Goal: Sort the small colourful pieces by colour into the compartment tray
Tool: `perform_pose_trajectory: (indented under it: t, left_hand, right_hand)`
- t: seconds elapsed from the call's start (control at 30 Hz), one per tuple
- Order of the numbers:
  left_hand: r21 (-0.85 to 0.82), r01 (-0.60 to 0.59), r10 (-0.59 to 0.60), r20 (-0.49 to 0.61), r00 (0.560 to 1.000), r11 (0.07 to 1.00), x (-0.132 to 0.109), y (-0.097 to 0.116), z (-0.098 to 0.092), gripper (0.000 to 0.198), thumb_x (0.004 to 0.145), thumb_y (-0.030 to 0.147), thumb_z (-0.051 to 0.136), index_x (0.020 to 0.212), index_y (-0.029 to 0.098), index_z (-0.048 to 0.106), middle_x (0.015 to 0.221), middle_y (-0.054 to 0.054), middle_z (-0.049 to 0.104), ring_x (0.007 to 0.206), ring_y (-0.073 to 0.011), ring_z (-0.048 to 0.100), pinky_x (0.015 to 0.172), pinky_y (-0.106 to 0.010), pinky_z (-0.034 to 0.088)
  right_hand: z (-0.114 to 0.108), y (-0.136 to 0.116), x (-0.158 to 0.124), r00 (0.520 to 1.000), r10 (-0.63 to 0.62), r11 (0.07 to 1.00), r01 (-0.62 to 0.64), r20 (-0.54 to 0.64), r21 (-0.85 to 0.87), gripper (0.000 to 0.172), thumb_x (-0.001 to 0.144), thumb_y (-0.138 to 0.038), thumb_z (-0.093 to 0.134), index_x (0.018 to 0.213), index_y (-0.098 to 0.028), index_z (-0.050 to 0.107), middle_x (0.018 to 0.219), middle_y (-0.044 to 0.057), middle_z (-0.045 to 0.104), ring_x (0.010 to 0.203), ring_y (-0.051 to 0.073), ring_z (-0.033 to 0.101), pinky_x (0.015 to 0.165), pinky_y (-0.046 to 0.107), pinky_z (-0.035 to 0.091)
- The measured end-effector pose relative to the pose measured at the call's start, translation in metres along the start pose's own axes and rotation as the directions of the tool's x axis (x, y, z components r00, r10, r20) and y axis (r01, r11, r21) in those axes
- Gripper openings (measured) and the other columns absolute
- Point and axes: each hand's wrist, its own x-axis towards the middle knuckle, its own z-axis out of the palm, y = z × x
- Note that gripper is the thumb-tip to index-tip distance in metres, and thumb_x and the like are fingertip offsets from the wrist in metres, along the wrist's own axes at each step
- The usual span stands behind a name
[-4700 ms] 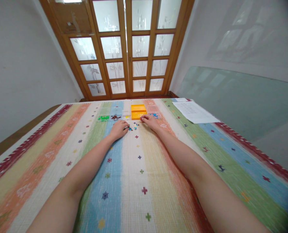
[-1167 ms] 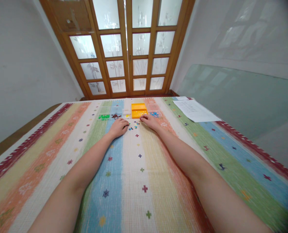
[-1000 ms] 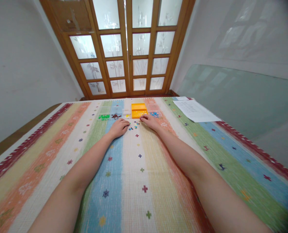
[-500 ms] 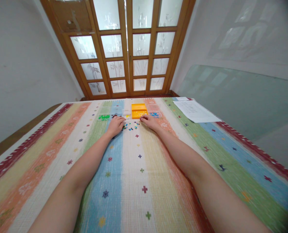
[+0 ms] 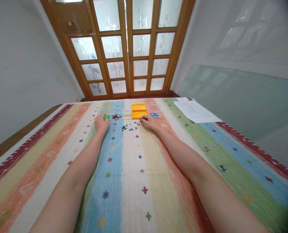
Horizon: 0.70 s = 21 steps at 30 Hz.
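Observation:
My left hand (image 5: 101,123) lies over the clear tray of green pieces (image 5: 106,116), its fingers curled; what they hold is too small to make out. My right hand (image 5: 149,121) rests, fingers curled, at the right edge of a scatter of small coloured pieces (image 5: 129,127) on the striped cloth. Behind the scatter stands a row of small trays: dark red pieces (image 5: 116,116), a clear tray (image 5: 127,115), an orange tray (image 5: 138,111) and a tray of blue pieces (image 5: 154,114).
The striped cloth (image 5: 139,181) covers the whole table. A printed sheet of paper (image 5: 193,111) lies at the far right. A glass pane (image 5: 231,97) leans on the right wall. Wooden glazed doors (image 5: 127,48) close off the far end.
My left hand has slid left from the scatter of pieces to the tray of green pieces, uncovering more of the scatter. My right hand has stayed put.

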Motion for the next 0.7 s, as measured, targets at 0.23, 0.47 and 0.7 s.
perform_pose_trajectory:
  t: [0.23,0.47,0.7]
  left_hand:
    - [-0.009,-0.054,0.055,0.040,0.998,0.998,-0.004,0.004,0.009,0.036,0.092,0.023,0.053,0.121,0.021,0.074,0.129,-0.014,0.067,0.127,-0.0323,0.057,0.115,-0.050,0.042]
    - [-0.074,-0.207,0.214,0.111,0.970,0.976,-0.015,0.020,0.017,0.031,0.093,0.023,0.054,0.113,0.024,0.077,0.122,-0.011,0.069,0.122,-0.0300,0.059,0.114,-0.047,0.042]
    - [-0.109,-0.339,0.352,0.136,0.926,0.934,-0.027,0.036,0.026,0.030,0.093,0.020,0.056,0.113,0.021,0.079,0.126,-0.011,0.069,0.122,-0.0290,0.059,0.113,-0.047,0.043]
  right_hand:
    - [0.015,-0.033,-0.008,0.946,-0.304,0.939,0.317,0.108,-0.136,0.026,0.099,-0.022,0.058,0.113,-0.021,0.080,0.123,0.012,0.074,0.122,0.028,0.062,0.113,0.045,0.045]
    - [0.038,-0.048,-0.020,0.845,-0.428,0.851,0.496,0.321,-0.172,0.043,0.101,-0.036,0.064,0.143,-0.029,0.068,0.161,0.007,0.052,0.156,0.031,0.036,0.129,0.052,0.027]
    - [0.042,-0.047,-0.020,0.827,-0.412,0.827,0.515,0.383,-0.223,0.048,0.107,-0.041,0.054,0.154,-0.030,0.058,0.160,0.006,0.054,0.157,0.031,0.036,0.129,0.052,0.026]
